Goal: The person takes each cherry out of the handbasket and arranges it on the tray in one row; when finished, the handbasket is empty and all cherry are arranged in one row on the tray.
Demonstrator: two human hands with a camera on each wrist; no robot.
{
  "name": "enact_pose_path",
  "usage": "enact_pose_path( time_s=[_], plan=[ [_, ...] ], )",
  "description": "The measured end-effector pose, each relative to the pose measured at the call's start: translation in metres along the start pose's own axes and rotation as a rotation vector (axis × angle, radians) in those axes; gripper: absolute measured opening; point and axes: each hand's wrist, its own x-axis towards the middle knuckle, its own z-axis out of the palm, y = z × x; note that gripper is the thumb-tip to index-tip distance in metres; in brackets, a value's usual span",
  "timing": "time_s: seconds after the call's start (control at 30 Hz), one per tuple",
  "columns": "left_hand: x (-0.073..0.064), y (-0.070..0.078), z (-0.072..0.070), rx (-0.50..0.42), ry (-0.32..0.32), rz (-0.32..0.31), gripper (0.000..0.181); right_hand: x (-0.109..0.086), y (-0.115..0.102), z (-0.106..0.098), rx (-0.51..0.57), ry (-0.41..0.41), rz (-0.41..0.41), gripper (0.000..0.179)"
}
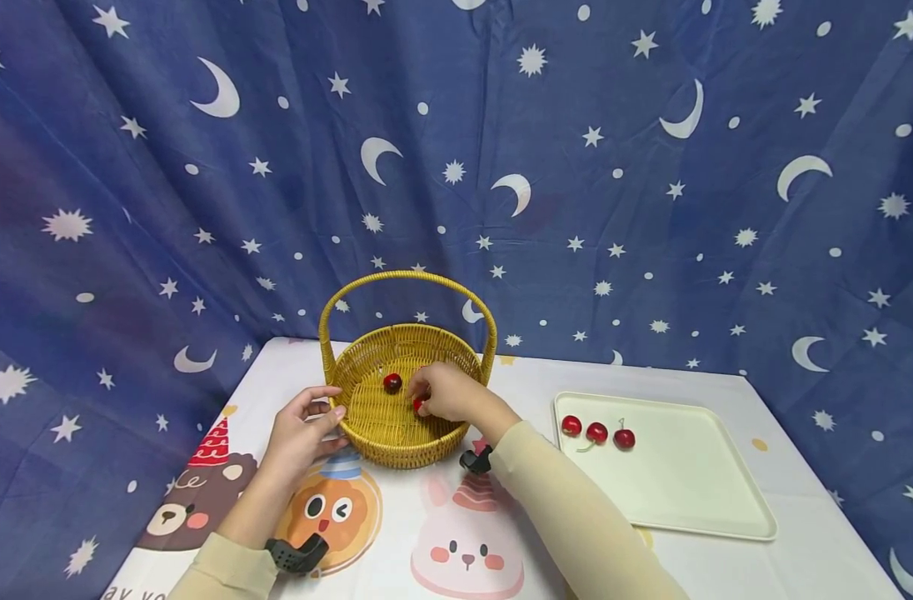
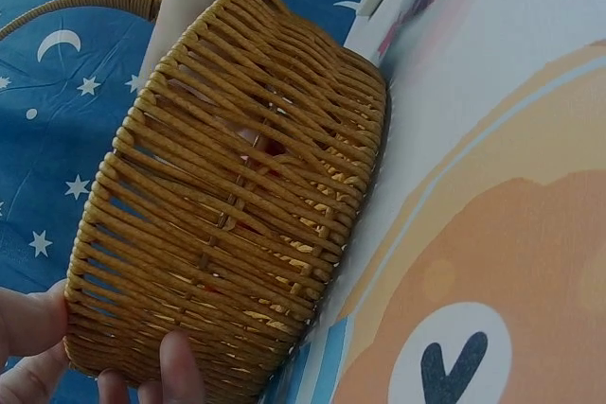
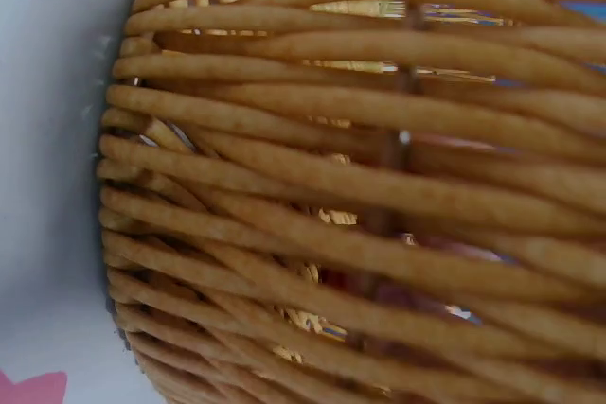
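Observation:
A round golden wicker basket point(image 1: 398, 454) with a tall arched handle stands on the table. My left hand point(image 1: 301, 429) grips its left rim, thumb at the edge. The left wrist view shows those fingertips point(image 2: 178, 371) against the outer weave. Reaching over the near right rim, my right hand point(image 1: 451, 393) is low inside the basket and pinches a red cherry point(image 1: 418, 406), mostly hidden by the fingers. A darker cherry point(image 1: 392, 382) lies on the basket floor to its left. In the right wrist view, the woven wall point(image 3: 360, 177) blocks most of the hand.
To the right lies a cream tray point(image 1: 696, 467). Along its left side are three cherries with stems, among them a left one point(image 1: 571, 426) and a right one point(image 1: 625, 438). A blue star-and-moon curtain point(image 1: 546, 208) hangs behind the cartoon-printed tablecloth point(image 1: 396, 542).

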Motion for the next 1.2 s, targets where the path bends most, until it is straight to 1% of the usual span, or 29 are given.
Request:
enact_pose_path(
  time_s=[0.1, 0.17, 0.37, 0.53, 0.7, 0.87, 0.93, 1.0, 1.07, 1.2],
  plan=[
    [0.0, 0.0, 0.0, 0.006, 0.001, -0.003, 0.045, -0.003, 0.0, -0.003, 0.063, 0.049, -0.023, 0.025],
    [0.0, 0.0, 0.0, 0.009, 0.0, -0.006, 0.045, -0.007, -0.001, -0.006, 0.1, 0.068, -0.035, 0.025],
    [0.0, -0.001, -0.001, 0.007, -0.001, -0.002, 0.045, -0.024, -0.005, -0.016, 0.154, 0.119, -0.082, 0.03],
    [0.0, -0.002, -0.002, 0.013, 0.001, 0.001, 0.045, -0.048, -0.006, -0.027, 0.202, 0.161, -0.099, 0.029],
    [0.001, -0.003, -0.002, 0.025, 0.002, 0.002, 0.045, -0.075, 0.0, -0.037, 0.252, 0.181, -0.096, 0.036],
    [0.002, -0.004, -0.002, 0.025, 0.001, 0.0, 0.046, -0.106, 0.015, -0.045, 0.277, 0.227, -0.103, 0.027],
    [0.002, -0.004, -0.002, 0.023, 0.001, -0.001, 0.046, -0.12, 0.022, -0.049, 0.289, 0.243, -0.083, 0.025],
    [0.002, -0.004, -0.001, 0.022, 0.0, 0.0, 0.045, -0.134, 0.03, -0.052, 0.294, 0.259, -0.036, 0.029],
    [0.001, -0.004, -0.001, 0.019, -0.001, 0.001, 0.045, -0.149, 0.04, -0.056, 0.322, 0.263, 0.011, 0.032],
    [0.001, -0.003, -0.001, 0.014, -0.004, 0.001, 0.045, -0.178, 0.065, -0.06, 0.368, 0.286, 0.094, 0.036]
  ],
)
